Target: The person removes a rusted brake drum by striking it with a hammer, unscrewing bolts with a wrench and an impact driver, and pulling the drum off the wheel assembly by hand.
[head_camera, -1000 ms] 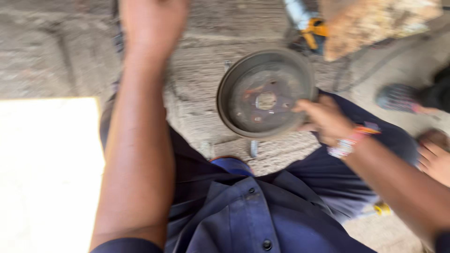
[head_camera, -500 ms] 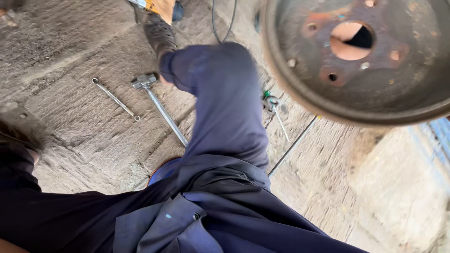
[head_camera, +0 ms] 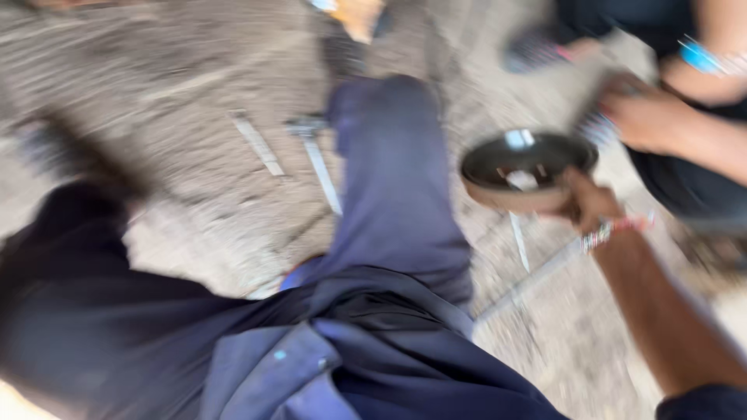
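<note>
No packages, labels, signs or screens can be made out. The whole view is blurred by motion. The only candidate is a small orange and pale blue object [head_camera: 354, 12] at the top edge, lying on the ground beyond the knee; it is too smeared to tell whether it is a package or something else.

Bright, even daylight, no glare. Heavy motion blur smears the whole view: the ground [head_camera: 156, 93] streaks diagonally, and the tools [head_camera: 315, 159] and drum [head_camera: 525, 173] lose their edges. Soft shadow lies at the left edge.
</note>
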